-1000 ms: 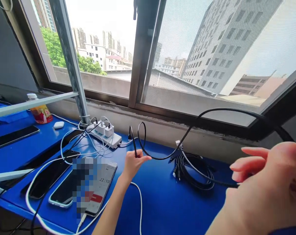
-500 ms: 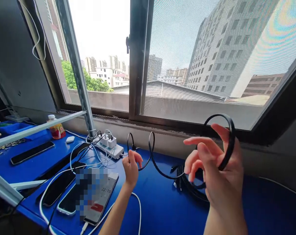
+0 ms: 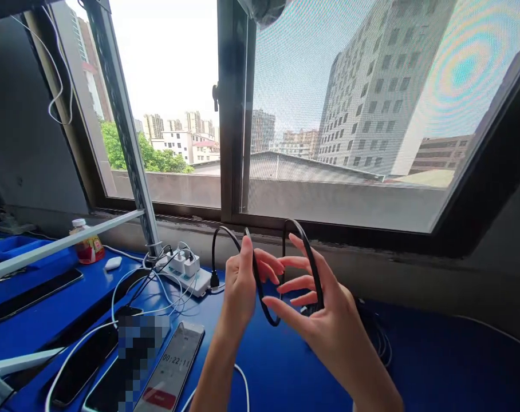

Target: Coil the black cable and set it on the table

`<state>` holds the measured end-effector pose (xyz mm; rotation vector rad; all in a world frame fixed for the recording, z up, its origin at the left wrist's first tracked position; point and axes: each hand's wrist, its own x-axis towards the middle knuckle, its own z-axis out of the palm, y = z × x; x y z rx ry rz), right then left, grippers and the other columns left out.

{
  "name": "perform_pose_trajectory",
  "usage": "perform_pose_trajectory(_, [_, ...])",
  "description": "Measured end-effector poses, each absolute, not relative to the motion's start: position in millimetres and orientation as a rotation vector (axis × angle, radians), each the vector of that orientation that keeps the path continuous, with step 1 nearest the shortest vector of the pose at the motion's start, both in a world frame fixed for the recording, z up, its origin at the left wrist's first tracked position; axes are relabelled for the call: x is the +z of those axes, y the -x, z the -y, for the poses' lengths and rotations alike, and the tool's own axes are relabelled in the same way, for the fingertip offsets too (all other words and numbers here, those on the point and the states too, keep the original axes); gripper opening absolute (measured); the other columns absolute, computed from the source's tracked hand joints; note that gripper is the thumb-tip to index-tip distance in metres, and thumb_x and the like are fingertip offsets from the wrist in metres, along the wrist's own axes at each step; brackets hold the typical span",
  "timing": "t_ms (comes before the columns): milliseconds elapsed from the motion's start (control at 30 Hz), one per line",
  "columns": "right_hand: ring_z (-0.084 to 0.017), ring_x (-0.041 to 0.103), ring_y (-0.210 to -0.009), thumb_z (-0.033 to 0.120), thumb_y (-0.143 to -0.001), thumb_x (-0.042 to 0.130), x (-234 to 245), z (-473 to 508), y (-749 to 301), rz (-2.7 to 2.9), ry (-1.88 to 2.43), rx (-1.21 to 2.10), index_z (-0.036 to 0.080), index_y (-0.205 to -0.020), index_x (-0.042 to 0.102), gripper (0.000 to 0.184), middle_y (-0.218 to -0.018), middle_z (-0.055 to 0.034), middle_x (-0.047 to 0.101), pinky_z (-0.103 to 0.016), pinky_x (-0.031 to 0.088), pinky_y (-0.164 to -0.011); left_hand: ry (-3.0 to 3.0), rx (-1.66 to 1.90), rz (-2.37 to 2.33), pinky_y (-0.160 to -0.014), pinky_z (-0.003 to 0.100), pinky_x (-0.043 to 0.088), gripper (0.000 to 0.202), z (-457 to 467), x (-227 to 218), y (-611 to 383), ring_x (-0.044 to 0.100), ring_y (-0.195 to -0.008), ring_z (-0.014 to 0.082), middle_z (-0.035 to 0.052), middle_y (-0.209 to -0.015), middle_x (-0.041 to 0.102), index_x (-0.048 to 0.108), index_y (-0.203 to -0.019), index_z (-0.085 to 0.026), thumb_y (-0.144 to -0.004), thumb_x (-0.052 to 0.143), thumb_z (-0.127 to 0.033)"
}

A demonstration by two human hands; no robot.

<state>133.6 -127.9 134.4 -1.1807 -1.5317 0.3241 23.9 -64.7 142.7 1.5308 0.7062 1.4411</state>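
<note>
A black cable (image 3: 312,269) runs in loops between my two hands, with a connector (image 3: 215,279) at its left end beside the power strip. My left hand (image 3: 243,283) is closed around part of the cable, thumb upright. Close on its right, my right hand (image 3: 324,306) carries a loop lying across its palm; its fingers are curved and spread toward my left fingertips. Behind my right wrist lies a bundle of black cable (image 3: 382,343) on the blue table, partly hidden.
A white power strip (image 3: 200,283) with plugged-in chargers stands by the wall. Several phones, one a lit grey phone (image 3: 174,366), lie at left among white cords. A metal shelf post (image 3: 133,154), a bottle (image 3: 88,243) and a white earbud case (image 3: 113,263) are farther left.
My right hand has moved left, close to my left hand, bringing the cable loops together. My left hand has shifted slightly right. The camera view has tilted and shifted a little.
</note>
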Motion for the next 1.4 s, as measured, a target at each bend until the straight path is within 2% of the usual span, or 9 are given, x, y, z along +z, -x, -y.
perform_pose_trajectory(200, [-0.011,0.063,-0.062,0.036,-0.068,0.072,130,124,-132,1.524,1.302,0.365,0.03,-0.144,0.038,0.084,-0.114,-0.0024,0.064,-0.019,0.05,-0.045,-1.573,1.456,-0.787,-0.06,0.028,0.049,0.067,59,136,-25,0.059,-0.059,0.018,0.0062,-0.054,0.063,0.066,-0.051,-0.02,-0.086,0.029,-0.064])
perform_pose_trajectory(400, [-0.009,0.056,-0.044,0.028,-0.08,0.047,127,108,-133,1.461,1.302,0.23,0.02,-0.118,0.063,0.042,-0.094,-0.0036,0.069,-0.021,0.051,-0.044,-1.845,1.265,-0.662,-0.069,0.027,0.049,0.067,51,130,-24,0.061,-0.069,0.0186,0.0052,-0.057,0.063,0.067,-0.053,-0.021,-0.093,0.025,-0.055])
perform_pose_trajectory(567, [-0.007,0.044,-0.028,0.03,-0.078,0.051,132,112,-147,1.192,1.317,0.222,0.019,-0.111,0.065,0.037,-0.094,-0.0052,0.069,-0.022,0.043,-0.029,-1.959,1.148,-0.765,-0.064,0.024,0.048,0.064,48,132,-8,0.063,-0.067,0.016,0.0057,-0.073,0.072,0.076,-0.069,-0.022,-0.092,0.028,-0.056])
perform_pose_trajectory(667, [-0.005,0.042,-0.028,0.034,-0.077,0.057,135,120,-150,1.083,1.294,0.209,0.02,-0.112,0.064,0.038,-0.096,-0.0055,0.068,-0.02,0.041,-0.028,-1.927,1.201,-0.738,-0.055,0.024,0.046,0.066,47,133,-3,0.061,-0.057,0.0152,0.0067,-0.062,0.069,0.073,-0.059,-0.021,-0.09,0.031,-0.061])
perform_pose_trajectory(767, [-0.004,0.043,-0.032,0.045,-0.078,0.061,137,125,-142,1.073,1.267,0.262,0.019,-0.107,0.066,0.039,-0.096,-0.0069,0.066,-0.018,0.037,-0.027,-1.852,1.176,-0.697,-0.038,0.024,0.032,0.066,48,134,-8,0.041,-0.035,0.0107,0.0016,-0.034,0.045,0.054,-0.038,-0.022,-0.082,0.04,-0.068])
perform_pose_trajectory(867, [-0.004,0.047,-0.04,0.052,-0.076,0.065,137,125,-131,1.24,1.231,0.329,0.021,-0.114,0.065,0.05,-0.1,-0.007,0.064,-0.016,0.037,-0.031,-1.772,1.078,-0.707,-0.034,0.025,0.022,0.063,49,134,-18,0.029,-0.031,0.0076,-0.0026,-0.031,0.035,0.042,-0.034,-0.023,-0.074,0.051,-0.071])
perform_pose_trajectory(1067, [-0.006,0.057,-0.063,0.03,-0.08,0.062,132,119,-137,1.587,1.258,0.237,0.028,-0.125,0.058,0.045,-0.101,-0.0015,0.065,-0.013,0.039,-0.044,-1.686,1.085,-0.662,-0.037,0.024,0.025,0.067,44,134,-24,0.033,-0.034,0.0067,-0.0025,-0.034,0.038,0.041,-0.037,-0.021,-0.078,0.04,-0.075])
perform_pose_trajectory(1300, [-0.011,0.061,-0.071,0.022,-0.078,0.057,132,116,-154,1.304,1.289,-0.049,0.023,-0.11,0.062,0.032,-0.089,-0.0009,0.068,-0.015,0.041,-0.046,-1.786,1.372,-0.735,-0.048,0.021,0.037,0.028,59,141,-8,0.046,-0.044,0.008,-0.0067,-0.045,0.049,0.065,-0.074,-0.02,-0.078,0.065,-0.048])
perform_pose_trajectory(1400, [-0.01,0.058,-0.064,0.021,-0.076,0.064,135,121,-151,1.159,1.211,-0.037,0.024,-0.115,0.058,0.04,-0.092,-0.002,0.068,-0.015,0.039,-0.04,-1.904,1.541,-0.834,-0.071,0.026,0.048,0.045,57,141,-7,0.061,-0.076,0.0139,-0.0007,-0.081,0.066,0.062,-0.105,-0.024,-0.067,0.078,-0.041])
